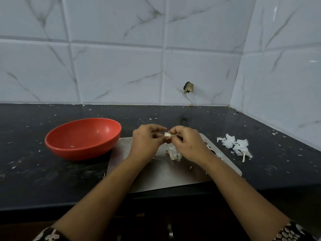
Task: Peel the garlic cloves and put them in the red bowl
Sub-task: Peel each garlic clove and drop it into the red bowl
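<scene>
Countertop (52,180); one bowl (78,151); one pinched clove (167,135)

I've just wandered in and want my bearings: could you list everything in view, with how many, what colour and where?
red bowl: one, red, on the counter left of the board; tiny pale bits inside
metal board: one, grey, under the hands
garlic clove: one, pale, pinched between both hands
garlic pieces: small cluster, off-white, on the board
peel pile: one heap, white, on the counter right of the board
countertop: one, black, flecked with scraps
wall tiles: white, grey-veined, behind and right
broken spot: one, dark, in the wall
left hand: one, pinches the clove
right hand: one, pinches the clove
sleeves: two, dark patterned, bottom corners
</scene>
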The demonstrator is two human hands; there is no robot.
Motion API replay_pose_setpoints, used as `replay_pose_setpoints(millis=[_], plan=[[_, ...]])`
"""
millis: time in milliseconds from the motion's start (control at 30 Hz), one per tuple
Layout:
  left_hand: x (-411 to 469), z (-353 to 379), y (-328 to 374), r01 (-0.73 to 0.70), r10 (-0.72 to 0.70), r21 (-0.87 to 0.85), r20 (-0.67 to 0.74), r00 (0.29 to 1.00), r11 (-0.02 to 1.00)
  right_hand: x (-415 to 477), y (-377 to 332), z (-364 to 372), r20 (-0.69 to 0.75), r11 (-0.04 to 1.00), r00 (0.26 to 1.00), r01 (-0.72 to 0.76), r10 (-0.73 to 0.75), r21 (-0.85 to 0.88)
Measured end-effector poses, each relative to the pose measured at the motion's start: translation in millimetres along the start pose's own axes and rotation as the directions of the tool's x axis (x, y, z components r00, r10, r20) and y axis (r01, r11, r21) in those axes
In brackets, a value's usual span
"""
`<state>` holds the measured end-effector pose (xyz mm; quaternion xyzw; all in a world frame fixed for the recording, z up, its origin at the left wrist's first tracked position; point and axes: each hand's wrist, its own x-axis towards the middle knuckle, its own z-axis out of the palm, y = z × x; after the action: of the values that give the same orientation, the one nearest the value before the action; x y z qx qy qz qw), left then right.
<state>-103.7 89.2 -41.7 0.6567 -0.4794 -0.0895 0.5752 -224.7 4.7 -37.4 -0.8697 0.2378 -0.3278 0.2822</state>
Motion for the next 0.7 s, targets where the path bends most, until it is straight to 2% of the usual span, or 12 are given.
replay_pose_setpoints(millis=[167,267,367,500,700], plan=[[-2.0,-2.2,3.5,-0.006,0.008,-0.036,0.047,0.999,0.999,-2.0,0.6,-1.2,-0.001,0.999,1.000,-0.023,0.023,0.026],[-2.8,-1.7,3.5,-0.018,0.020,-0.041,0.069,0.997,0.999,-2.2,3.3,-1.9,0.008,0.990,0.997,-0.080,0.079,0.118],[-2.4,-0.9,2.6,-0.056,0.053,0.044,0.067,0.996,0.997,-2.2,3.9,-3.5,0.028,0.975,0.994,-0.110,0.106,0.194],[-3.4,-1.1,2.0,-0.159,0.149,0.176,0.068,0.987,0.971,-0.3,7.8,-4.2,0.077,0.982,0.995,-0.080,0.068,0.173],[-4.4,-1.2,3.5,-0.246,0.232,0.243,0.084,0.969,0.938,-0.8,6.6,-5.9,0.083,0.987,0.994,-0.075,0.064,0.140]])
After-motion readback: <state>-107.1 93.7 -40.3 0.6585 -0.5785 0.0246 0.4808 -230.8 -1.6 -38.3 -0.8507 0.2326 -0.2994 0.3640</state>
